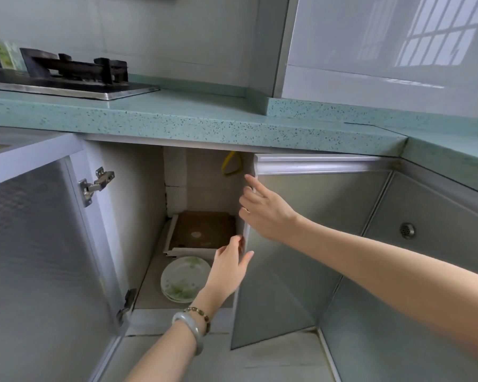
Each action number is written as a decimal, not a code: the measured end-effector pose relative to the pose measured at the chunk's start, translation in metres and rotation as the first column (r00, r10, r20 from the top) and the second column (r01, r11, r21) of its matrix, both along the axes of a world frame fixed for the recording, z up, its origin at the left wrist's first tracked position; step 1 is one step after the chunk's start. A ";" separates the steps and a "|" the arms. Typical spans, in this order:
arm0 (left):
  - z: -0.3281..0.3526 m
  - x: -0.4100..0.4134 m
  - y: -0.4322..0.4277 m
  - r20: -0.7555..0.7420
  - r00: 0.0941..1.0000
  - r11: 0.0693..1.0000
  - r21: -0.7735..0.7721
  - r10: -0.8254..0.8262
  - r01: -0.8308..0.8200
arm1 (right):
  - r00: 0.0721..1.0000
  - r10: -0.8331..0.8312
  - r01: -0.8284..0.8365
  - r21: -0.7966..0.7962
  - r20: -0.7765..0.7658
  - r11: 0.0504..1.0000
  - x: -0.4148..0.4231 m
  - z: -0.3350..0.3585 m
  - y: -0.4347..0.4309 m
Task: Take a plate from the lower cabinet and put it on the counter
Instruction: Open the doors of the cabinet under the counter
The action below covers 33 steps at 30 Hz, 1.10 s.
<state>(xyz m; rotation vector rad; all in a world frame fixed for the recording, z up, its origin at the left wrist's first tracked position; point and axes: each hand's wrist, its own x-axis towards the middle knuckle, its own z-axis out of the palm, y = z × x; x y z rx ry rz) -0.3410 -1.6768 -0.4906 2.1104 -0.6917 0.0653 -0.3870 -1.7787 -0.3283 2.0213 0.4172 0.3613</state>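
Speckled green counter (204, 125) tops an open cabinet (149, 216); both hands' grips spread, plates (182, 279) untouched.

The cabinet opening (193, 221) is unobstructed between the fully swung left door (44, 244) and the partly open right door (287, 257). Both hands, left hand (228, 271) and right hand (262, 210), sit at the right door's edge. Plates (182, 279) occupy the front floor, a board (202, 230) behind. The desk (204, 117) beside the stove (66, 75) is bare.

Counter (177, 119) – speckled green stone look, smooth. Cabinet doors (301, 230) – frosted panels, brushed metal frames. Plates (181, 277) glossy ceramic. Wall tiles (370, 37) glossy. Hinge (95, 184) shiny metal.
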 end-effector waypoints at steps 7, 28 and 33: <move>0.006 -0.067 0.014 0.164 0.972 0.985 0.082 -0.166 0.154 | 0.952 0.306 -0.304 0.086 -0.007 0.949 -0.079 0.004 -0.017; 0.018 -0.223 -0.110 0.120 0.818 0.822 -0.019 -0.563 0.569 | 0.884 0.211 -0.408 0.468 0.417 0.784 -0.273 -0.022 -0.102; 0.018 -0.249 -0.152 0.093 0.761 0.760 -0.053 -0.642 0.648 | 0.943 -0.029 -0.138 0.468 0.332 0.873 -0.313 -0.021 -0.131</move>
